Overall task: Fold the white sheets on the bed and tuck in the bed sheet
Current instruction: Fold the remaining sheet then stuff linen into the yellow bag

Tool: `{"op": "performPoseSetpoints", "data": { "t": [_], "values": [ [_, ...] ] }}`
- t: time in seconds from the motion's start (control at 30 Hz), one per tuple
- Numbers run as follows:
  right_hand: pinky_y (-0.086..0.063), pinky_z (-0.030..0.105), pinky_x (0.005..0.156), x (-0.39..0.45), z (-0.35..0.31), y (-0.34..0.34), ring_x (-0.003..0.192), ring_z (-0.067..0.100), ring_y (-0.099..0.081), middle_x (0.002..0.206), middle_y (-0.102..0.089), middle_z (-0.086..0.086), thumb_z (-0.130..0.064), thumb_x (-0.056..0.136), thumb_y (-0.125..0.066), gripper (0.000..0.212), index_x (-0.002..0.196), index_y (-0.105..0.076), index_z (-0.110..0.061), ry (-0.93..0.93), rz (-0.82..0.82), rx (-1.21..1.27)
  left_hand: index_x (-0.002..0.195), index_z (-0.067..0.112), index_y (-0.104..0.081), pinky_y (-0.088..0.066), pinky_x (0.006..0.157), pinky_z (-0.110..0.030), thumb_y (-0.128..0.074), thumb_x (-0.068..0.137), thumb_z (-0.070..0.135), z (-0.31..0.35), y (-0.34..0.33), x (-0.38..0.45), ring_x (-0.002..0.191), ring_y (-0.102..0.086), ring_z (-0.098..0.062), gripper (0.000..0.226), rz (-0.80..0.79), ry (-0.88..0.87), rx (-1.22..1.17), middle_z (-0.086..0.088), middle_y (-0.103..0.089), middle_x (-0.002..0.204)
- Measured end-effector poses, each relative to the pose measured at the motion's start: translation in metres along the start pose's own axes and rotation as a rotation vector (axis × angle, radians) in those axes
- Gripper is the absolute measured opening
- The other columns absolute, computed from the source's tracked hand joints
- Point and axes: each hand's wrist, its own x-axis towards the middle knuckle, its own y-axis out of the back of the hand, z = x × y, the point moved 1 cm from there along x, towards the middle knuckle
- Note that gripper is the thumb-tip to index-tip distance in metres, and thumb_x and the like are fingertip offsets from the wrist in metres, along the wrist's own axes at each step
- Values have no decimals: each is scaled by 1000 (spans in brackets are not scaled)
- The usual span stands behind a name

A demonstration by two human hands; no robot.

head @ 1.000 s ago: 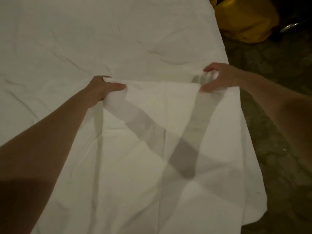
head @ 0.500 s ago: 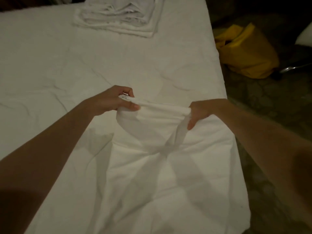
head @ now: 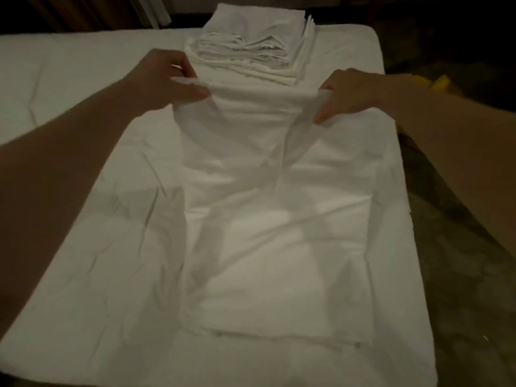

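- My left hand (head: 164, 79) pinches one top corner of the white sheet (head: 268, 219), lifted off the bed (head: 83, 275).
- My right hand (head: 346, 93) pinches the other.
- Folded stack (head: 251, 48) sits just beyond.

hands – 2: left hand (head: 164, 79), right hand (head: 346, 93) | held sheet (head: 265, 205) – 1 | folded stack (head: 251, 48) – 1 | bed (head: 69, 317) – 1

White sheet (head: 268, 233) on bed (head: 83, 275), far edge pinched by left hand (head: 164, 79) and right hand (head: 349, 93); folded stack (head: 251, 48) beyond.
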Motion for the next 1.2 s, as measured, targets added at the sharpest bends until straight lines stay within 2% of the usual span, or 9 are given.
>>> {"op": "performPoseSetpoints", "data": {
  "t": [0.1,0.2,0.3,0.4,0.57,0.7,0.93,1.1,1.2],
  "values": [
    [-46,40,94,16,3,-24,104,31,-56,119,-61,12,-37,77,-76,54,122,-60,-11,-33,-105,-144,82,15,-59,-38,51,-6,-82,72,21,-24,-16,0,77,-54,-13,25,-57,-2,227,-5,-59,83],
    [-37,41,98,24,5,-81,111,29,-53,118,-60,7,-34,82,-71,41,118,-60,-16,4,-143,-264,83,13,-60,-38,56,-3,-81,71,10,-71,-48,-16,81,-58,-17,25,-137,6,229,-8,-63,84],
    [-22,50,108,23,8,-129,118,28,-48,121,-52,5,-41,86,-63,40,120,-53,-22,-3,-117,-415,90,15,-60,-46,69,-20,-75,76,7,-107,-70,-27,89,-62,-17,22,-153,29,251,-3,-65,91],
    [-29,47,103,21,14,-146,117,30,-52,125,-52,6,-46,92,-52,42,128,-51,-24,-17,0,-502,111,15,-60,-45,74,-28,-67,83,7,-122,-81,-25,89,-59,-18,30,-148,7,326,-2,-66,100],
    [-40,41,89,16,11,-144,104,31,-59,111,-63,9,-47,96,-44,36,111,-62,-19,33,55,-497,123,14,-59,-43,86,-37,-61,85,12,-131,-91,-21,106,-54,-30,38,-214,-40,571,-11,-58,116],
    [-42,38,85,7,7,-137,103,31,-58,111,-64,10,-46,96,-46,36,113,-63,-19,45,54,-366,111,9,-60,-47,81,-40,-71,79,27,-134,-101,-28,102,-54,-30,38,-147,-68,620,-11,-53,107],
    [-40,37,93,-4,-7,-140,110,30,-56,121,-61,10,-46,94,-50,42,124,-60,-18,38,-12,-317,99,13,-58,-39,75,-32,-64,88,36,-138,-106,-45,96,-60,-33,26,-143,4,596,-11,-65,97],
    [-44,36,86,-10,-11,-170,101,29,-60,109,-65,11,-45,92,-54,37,108,-63,-13,26,-82,-335,95,16,-57,-38,72,-31,-63,88,38,-158,-123,-66,94,-61,-33,23,-171,35,578,-10,-66,96],
    [-44,36,88,-17,-11,-190,103,30,-60,111,-64,11,-43,92,-54,34,109,-63,-14,-19,-92,-324,90,14,-58,-34,67,-29,-63,88,35,-167,-132,-79,86,-61,-32,21,-152,31,538,-11,-63,86]
  ]
}}
